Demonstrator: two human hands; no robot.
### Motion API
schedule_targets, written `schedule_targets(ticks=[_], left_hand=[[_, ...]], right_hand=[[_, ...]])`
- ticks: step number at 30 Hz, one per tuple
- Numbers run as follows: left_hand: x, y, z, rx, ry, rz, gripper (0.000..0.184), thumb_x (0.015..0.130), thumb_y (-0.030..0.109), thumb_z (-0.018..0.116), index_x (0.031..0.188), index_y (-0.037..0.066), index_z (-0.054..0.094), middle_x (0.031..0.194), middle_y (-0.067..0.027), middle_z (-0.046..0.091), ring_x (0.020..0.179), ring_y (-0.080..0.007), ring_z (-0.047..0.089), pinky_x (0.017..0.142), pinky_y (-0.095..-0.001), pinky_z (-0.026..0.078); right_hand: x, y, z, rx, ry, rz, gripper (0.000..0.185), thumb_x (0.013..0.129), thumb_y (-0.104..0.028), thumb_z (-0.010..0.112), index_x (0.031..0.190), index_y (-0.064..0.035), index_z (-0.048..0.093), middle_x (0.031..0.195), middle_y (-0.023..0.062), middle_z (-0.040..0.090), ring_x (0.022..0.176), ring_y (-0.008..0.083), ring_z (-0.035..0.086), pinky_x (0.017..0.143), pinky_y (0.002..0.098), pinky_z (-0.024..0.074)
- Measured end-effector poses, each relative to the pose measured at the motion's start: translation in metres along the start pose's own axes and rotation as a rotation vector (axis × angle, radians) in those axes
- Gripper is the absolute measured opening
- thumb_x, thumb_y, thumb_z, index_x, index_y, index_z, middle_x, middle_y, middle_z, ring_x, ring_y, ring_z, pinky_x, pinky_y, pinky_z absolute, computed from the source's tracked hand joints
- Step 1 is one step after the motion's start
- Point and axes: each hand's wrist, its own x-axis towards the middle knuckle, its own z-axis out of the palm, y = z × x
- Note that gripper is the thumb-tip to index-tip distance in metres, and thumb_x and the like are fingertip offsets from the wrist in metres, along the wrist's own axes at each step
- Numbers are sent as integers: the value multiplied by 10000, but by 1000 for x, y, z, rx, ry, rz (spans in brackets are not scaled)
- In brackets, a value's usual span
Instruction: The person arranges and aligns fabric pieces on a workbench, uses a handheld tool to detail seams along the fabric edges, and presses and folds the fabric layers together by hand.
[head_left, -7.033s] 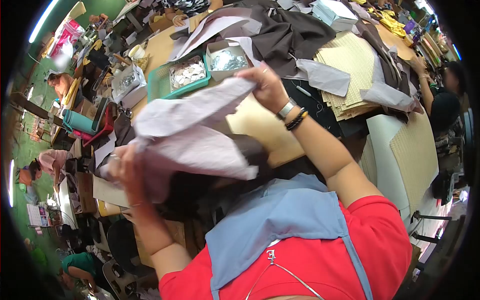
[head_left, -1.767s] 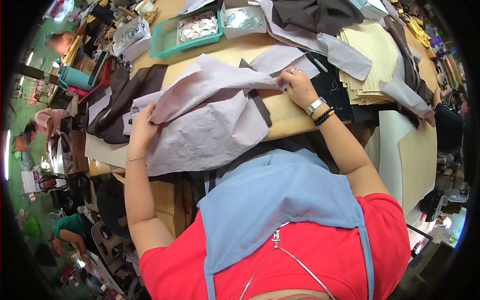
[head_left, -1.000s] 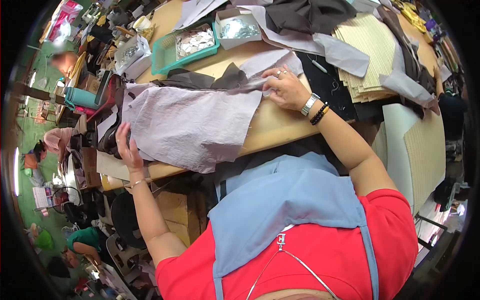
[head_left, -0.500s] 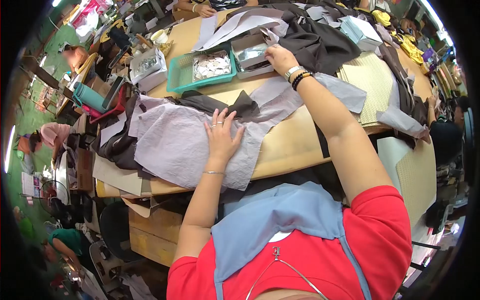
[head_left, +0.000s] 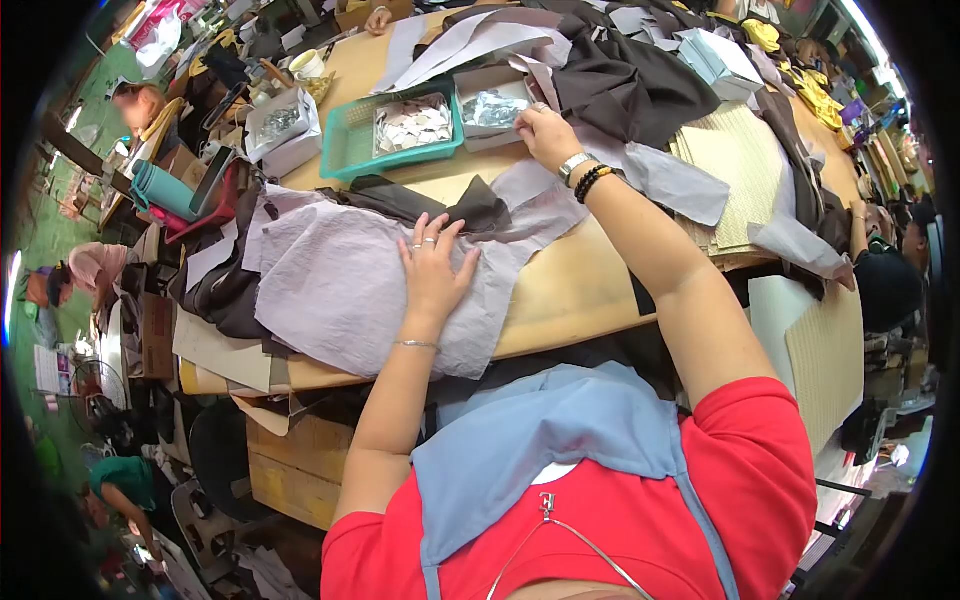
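My left hand point(head_left: 435, 268) lies with fingers spread on a pale lilac fabric piece point(head_left: 345, 275), which is laid over the wooden table point(head_left: 575, 285). Dark brown fabric point(head_left: 395, 200) shows along its far edge. At the near right edge of a white box point(head_left: 487, 103) with shiny clear items inside is my right hand point(head_left: 548, 135), its fingers bent together; whatever is between the fingertips is too small to make out. Left of that box stands a teal basket point(head_left: 345, 140) holding white pieces point(head_left: 413, 122).
Dark cloth point(head_left: 640, 85) is heaped at the back. Quilted cream sheets point(head_left: 735, 170) are stacked on the right. An open white box point(head_left: 285, 130) and a teal bottle point(head_left: 165, 190) stand at the left. Across the table a person's hand point(head_left: 378, 20) shows; other people sit farther off.
From holding up the lilac fabric, my left hand has come to lie flat on it. My right hand has let go of the fabric and moved to the white box, now at its near edge.
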Motion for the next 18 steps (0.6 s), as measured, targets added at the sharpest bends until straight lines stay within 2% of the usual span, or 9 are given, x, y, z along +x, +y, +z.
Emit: schedule_targets(ticks=[2,5,9,10,11,12,14,17,18], left_hand=[[-1,-2,1,3,6,4,484,851,378,682,1274,159,593,1397,-68,498,1412,-300,318,1124,-645,163],[0,-3,3,2,13,7,481,851,379,682,1273,166,592,1397,-61,499,1409,-296,325,1120,-641,169],[-1,-3,4,12,15,4,492,858,400,663,1282,161,587,1393,-73,498,1402,-296,334,1117,-652,173],[-1,-5,4,21,20,4,491,862,407,657,1283,165,586,1391,-71,499,1398,-291,339,1116,-652,172],[-4,-26,25,110,88,118,488,875,438,630,1282,173,591,1389,-65,502,1378,-273,364,1113,-654,173],[5,-58,40,130,-31,216,505,877,450,621,1296,171,580,1393,-66,502,1367,-270,379,1112,-657,173],[15,-1,-6,101,-167,-53,560,890,476,597,1350,164,531,1399,-68,502,1350,-267,405,1105,-675,175],[47,5,-14,75,-192,-87,592,902,491,582,1383,157,497,1433,-93,477,1367,-280,394,1098,-689,181],[57,4,-9,98,-125,-98,611,904,502,577,1396,152,485,1454,-117,454,1379,-292,381,1097,-690,185]], right_hand=[[-7,-8,-4,-90,75,19,241,856,-134,660,1096,-131,641,1096,142,616,929,342,642,815,434,525],[-15,-56,-32,-106,174,-100,329,840,-105,687,1161,-100,619,1087,127,625,856,321,652,745,397,539],[-39,-148,-66,523,-187,-247,308,834,-86,701,1137,-100,647,1004,87,664,790,256,645,676,345,507],[-46,-174,-82,547,-181,-409,298,837,-70,689,1131,-98,653,1000,72,671,793,235,648,684,343,501],[-53,-199,-102,568,-174,-570,289,839,-54,677,1125,-95,660,996,57,679,796,214,651,693,341,495],[-60,-224,-124,496,-167,-761,246,867,-82,635,1110,-100,667,1008,52,677,802,190,651,721,366,496],[-73,-269,-176,702,-245,-884,224,896,-179,597,1102,-139,675,1010,22,671,856,210,646,772,409,507],[-89,-293,-204,785,-237,-990,234,917,-209,581,1124,-135,663,1027,22,669,903,204,638,804,401,507],[-94,-295,-210,785,-237,-992,238,924,-209,577,1134,-128,656,1031,26,669,910,198,636,808,392,505]])
